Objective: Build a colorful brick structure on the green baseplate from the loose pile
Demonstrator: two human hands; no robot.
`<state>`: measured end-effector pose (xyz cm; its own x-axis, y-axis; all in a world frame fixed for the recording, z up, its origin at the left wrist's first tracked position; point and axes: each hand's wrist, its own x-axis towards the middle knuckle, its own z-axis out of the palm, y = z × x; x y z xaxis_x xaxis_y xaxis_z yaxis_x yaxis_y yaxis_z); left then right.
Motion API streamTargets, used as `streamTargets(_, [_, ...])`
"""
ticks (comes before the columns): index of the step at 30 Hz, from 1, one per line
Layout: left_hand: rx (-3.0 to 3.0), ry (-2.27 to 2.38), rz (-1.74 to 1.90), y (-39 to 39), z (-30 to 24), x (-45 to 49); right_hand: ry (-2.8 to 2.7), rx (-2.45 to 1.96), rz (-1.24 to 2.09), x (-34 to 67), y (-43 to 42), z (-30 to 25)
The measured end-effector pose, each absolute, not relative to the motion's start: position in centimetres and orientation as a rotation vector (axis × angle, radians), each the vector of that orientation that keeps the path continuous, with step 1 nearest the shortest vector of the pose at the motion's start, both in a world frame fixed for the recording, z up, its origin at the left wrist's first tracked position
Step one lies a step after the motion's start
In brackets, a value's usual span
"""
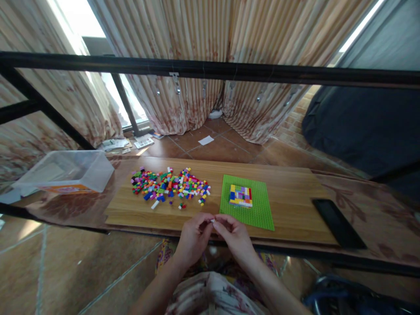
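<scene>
My left hand [194, 236] and my right hand [234, 234] meet at the near edge of the wooden board [295, 205], fingers pinched together around a tiny white brick [213, 221]. Just beyond them lies a green baseplate [259, 205] carrying a small square block of coloured bricks [240, 195]. A spread pile of several loose coloured bricks [170, 186] lies on the board to the left of the baseplate, beyond my left hand.
A clear plastic tub [65, 171] lies tipped at the left end of the table. A black phone [337, 223] lies at the right. A black metal frame bar [210, 69] crosses above; curtains and tiled floor lie behind.
</scene>
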<state>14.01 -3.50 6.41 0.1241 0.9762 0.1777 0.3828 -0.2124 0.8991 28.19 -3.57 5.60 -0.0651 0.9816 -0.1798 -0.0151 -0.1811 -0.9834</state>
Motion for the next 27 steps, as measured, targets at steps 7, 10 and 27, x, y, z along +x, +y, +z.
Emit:
streamTargets(7, [1.770, 1.365, 1.092, -3.2, 6.7, 15.7, -1.017, -1.302, 1.368, 28.9, -2.8, 6.5])
streamTargets(10, [1.706, 1.359, 1.102, -3.1, 6.1, 15.6, -1.019, -1.337, 1.294, 29.2, -2.8, 6.2])
streamTargets(27, [1.566, 2.510, 1.074, -1.0, 3.2, 2.6, -1.839, -1.598, 0.259, 37.6, 7.1, 5.0])
